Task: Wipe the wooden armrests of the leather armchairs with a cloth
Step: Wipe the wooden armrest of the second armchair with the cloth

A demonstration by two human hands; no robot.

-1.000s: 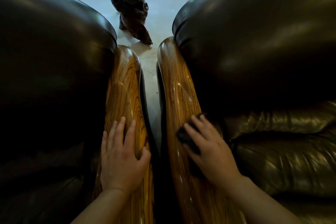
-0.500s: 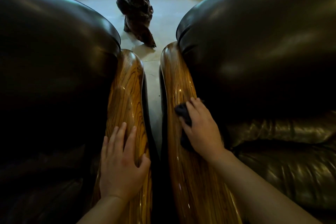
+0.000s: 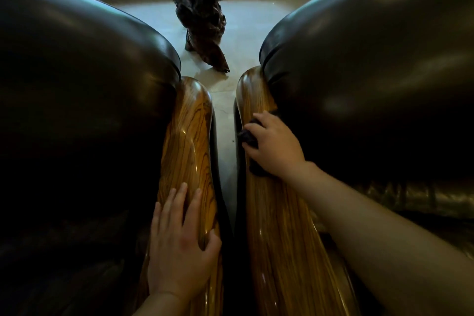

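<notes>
Two dark leather armchairs stand side by side, each with a glossy striped wooden armrest. My right hand (image 3: 275, 145) presses a dark cloth (image 3: 248, 136) onto the right armrest (image 3: 279, 233), about a third of the way down from its far rounded end, close to the leather backrest (image 3: 372, 79). Most of the cloth is hidden under my palm. My left hand (image 3: 179, 244) lies flat on the near part of the left armrest (image 3: 188, 141), fingers spread, holding nothing.
A narrow strip of pale tiled floor (image 3: 224, 151) runs between the two armrests. A dark gnarled wood sculpture (image 3: 201, 13) stands on the floor beyond the chairs. The left chair's leather back (image 3: 77, 79) bulges beside the left armrest.
My right hand has slid the cloth along the right armrest away from me, toward its far end. My left hand has stayed resting on the left armrest.
</notes>
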